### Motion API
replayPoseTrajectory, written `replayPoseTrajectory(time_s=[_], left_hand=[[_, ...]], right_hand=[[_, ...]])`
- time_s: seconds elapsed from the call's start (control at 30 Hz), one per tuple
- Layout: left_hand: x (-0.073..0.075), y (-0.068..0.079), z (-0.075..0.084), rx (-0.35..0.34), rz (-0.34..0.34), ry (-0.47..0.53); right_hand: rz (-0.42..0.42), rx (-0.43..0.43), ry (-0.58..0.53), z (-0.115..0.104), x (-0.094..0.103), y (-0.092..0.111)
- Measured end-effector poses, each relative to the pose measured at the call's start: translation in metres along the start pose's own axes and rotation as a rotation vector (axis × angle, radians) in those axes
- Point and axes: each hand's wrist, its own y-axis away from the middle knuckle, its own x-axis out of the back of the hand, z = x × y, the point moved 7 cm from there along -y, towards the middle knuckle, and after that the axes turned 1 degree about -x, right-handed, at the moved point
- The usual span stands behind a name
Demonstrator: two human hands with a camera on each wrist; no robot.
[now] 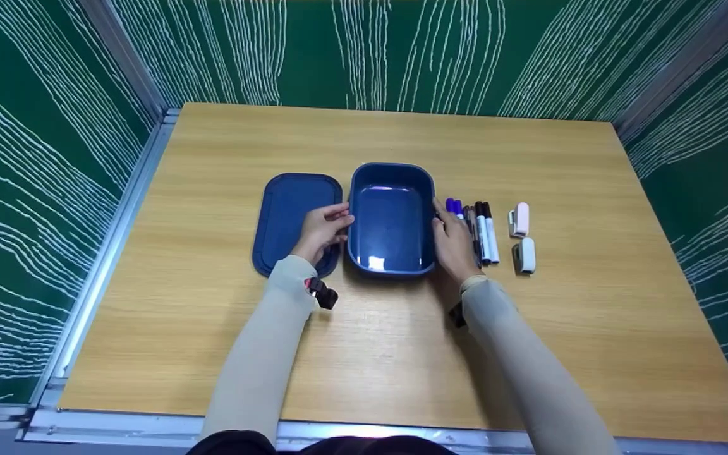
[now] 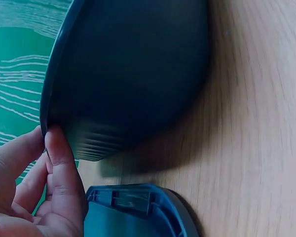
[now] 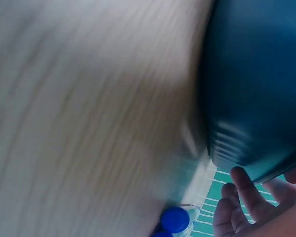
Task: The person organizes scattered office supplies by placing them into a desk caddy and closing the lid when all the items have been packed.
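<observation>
A dark blue plastic container (image 1: 391,230) stands open at the top in the middle of the wooden table, its glossy inside floor showing. My left hand (image 1: 323,232) pinches its left rim between thumb and fingers; the left wrist view shows this grip on the container's edge (image 2: 128,64). On the opposite side, my right hand (image 1: 455,246) holds the right rim, with fingers against the outer wall in the right wrist view. Whether the base touches the table is hard to tell. The matching blue lid (image 1: 291,212) lies flat at the left, partly under my left hand.
Several markers (image 1: 489,234) with purple and black caps lie right of the container, partly hidden by my right hand. Beyond them sit a small pink object (image 1: 522,219) and a small white object (image 1: 527,256), both stapler-like. Green, white-lined panels (image 1: 313,57) border the table.
</observation>
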Motion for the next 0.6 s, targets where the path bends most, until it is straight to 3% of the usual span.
replayPoseTrajectory(time_s=[0.37, 0.6], left_hand=[[0.002, 0.002, -0.001, 0.022, 0.016, 0.017], [0.001, 0.003, 0.000, 0.019, 0.024, 0.024]], right_hand=[[-0.082, 0.017, 0.024, 0.001, 0.006, -0.008], [-0.004, -0.006, 0.061, 0.009, 0.022, -0.014]])
